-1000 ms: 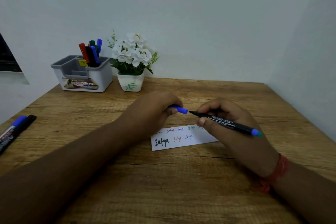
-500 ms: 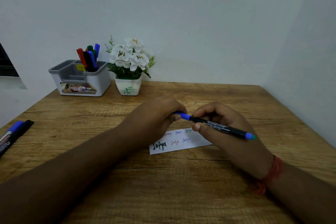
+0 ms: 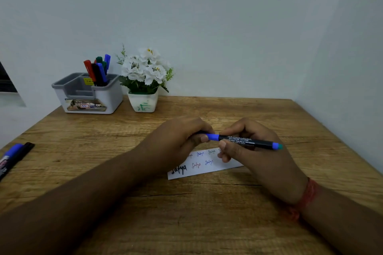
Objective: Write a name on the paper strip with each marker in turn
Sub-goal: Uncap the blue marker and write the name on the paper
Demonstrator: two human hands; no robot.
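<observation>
A thin black marker [image 3: 246,142] with blue ends lies level between my two hands above the table. My right hand [image 3: 255,151] grips its barrel. My left hand [image 3: 182,136] pinches the blue cap [image 3: 212,137], which sits on the marker's tip. Under the hands lies a white paper strip [image 3: 203,164] with one name written on it several times in black, red and blue; my right hand hides its right end.
A grey and white organiser [image 3: 89,93] at the back left holds several markers [image 3: 98,70]. A white pot of white flowers [image 3: 144,80] stands beside it. Two thick markers, blue and black [image 3: 12,157], lie at the left edge of the wooden table [image 3: 186,213].
The blue cap was apart from the bare tip a second ago; my left hand has pushed it onto the marker. The camera view has tilted up slightly.
</observation>
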